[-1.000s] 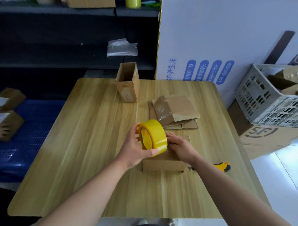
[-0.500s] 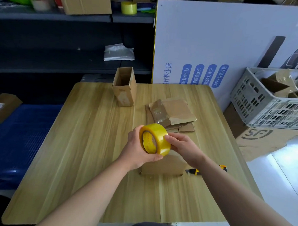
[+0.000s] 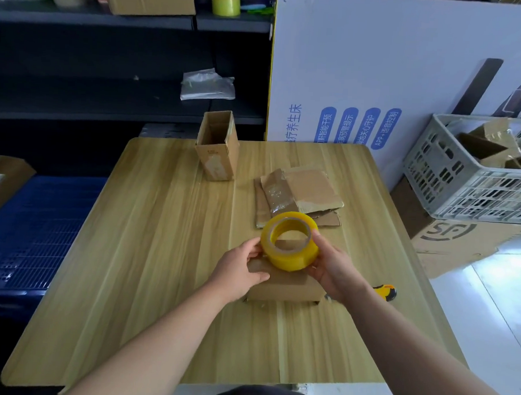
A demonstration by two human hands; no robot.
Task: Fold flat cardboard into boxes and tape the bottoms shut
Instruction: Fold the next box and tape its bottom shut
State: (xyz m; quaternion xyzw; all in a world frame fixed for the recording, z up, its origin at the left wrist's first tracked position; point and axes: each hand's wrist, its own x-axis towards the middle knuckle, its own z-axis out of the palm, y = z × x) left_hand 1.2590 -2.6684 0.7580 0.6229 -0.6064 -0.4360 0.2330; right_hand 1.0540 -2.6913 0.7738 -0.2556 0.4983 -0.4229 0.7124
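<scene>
A yellow tape roll (image 3: 290, 242) is held just above a small folded cardboard box (image 3: 283, 286) that stands on the wooden table (image 3: 149, 252). My left hand (image 3: 239, 269) grips the roll's left side, thumb below it on the box top. My right hand (image 3: 333, 269) holds the roll's right side with curled fingers. A stack of flat cardboard blanks (image 3: 299, 196) lies beyond the roll. An upright open box (image 3: 218, 146) stands at the table's far middle.
A yellow utility knife (image 3: 383, 291) lies on the table right of my right wrist. A grey plastic crate (image 3: 463, 176) with cardboard sits on a big carton at the right. Dark shelves stand behind the table; a blue pallet with boxes (image 3: 6, 180) lies left.
The roll has turned from on edge to tilted nearly flat, its hole facing me, and both hands now hold it. The camera tilted slightly.
</scene>
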